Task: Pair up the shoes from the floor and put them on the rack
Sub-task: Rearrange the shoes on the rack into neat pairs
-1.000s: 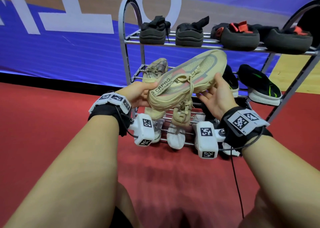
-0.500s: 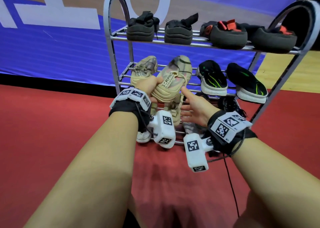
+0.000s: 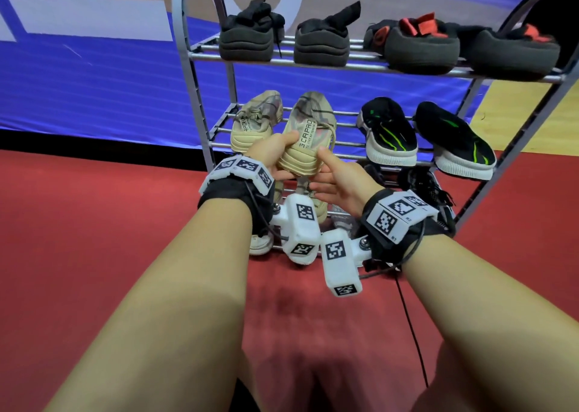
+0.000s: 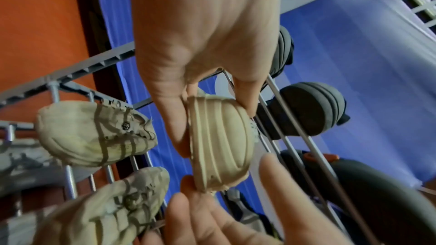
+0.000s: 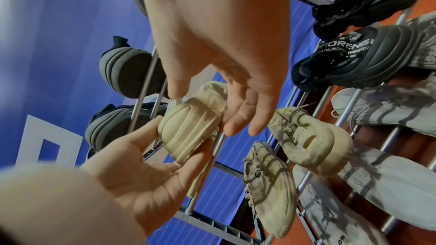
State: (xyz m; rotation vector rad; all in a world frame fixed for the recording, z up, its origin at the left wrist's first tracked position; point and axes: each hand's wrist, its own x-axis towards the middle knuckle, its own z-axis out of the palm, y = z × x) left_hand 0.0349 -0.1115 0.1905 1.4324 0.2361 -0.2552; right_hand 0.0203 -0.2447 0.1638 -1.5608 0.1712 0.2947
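Observation:
A beige sneaker lies toe-first on the middle shelf of the grey metal rack, right beside its matching beige shoe. My left hand grips its ribbed heel, thumb on one side and fingers on the other. My right hand is just right of the heel, with its thumb tip touching the heel and its fingers loose and spread. In the right wrist view the heel sits between the left hand and the right hand.
The top shelf holds a dark pair and a black-and-red pair. A black-and-green pair fills the right half of the middle shelf. Another beige pair, black sneakers and grey-white shoes sit lower down. Red floor lies in front.
The beige sneaker turned from sideways in both hands to toe-first on the middle shelf beside its mate. My right hand left the toe end and came to the heel.

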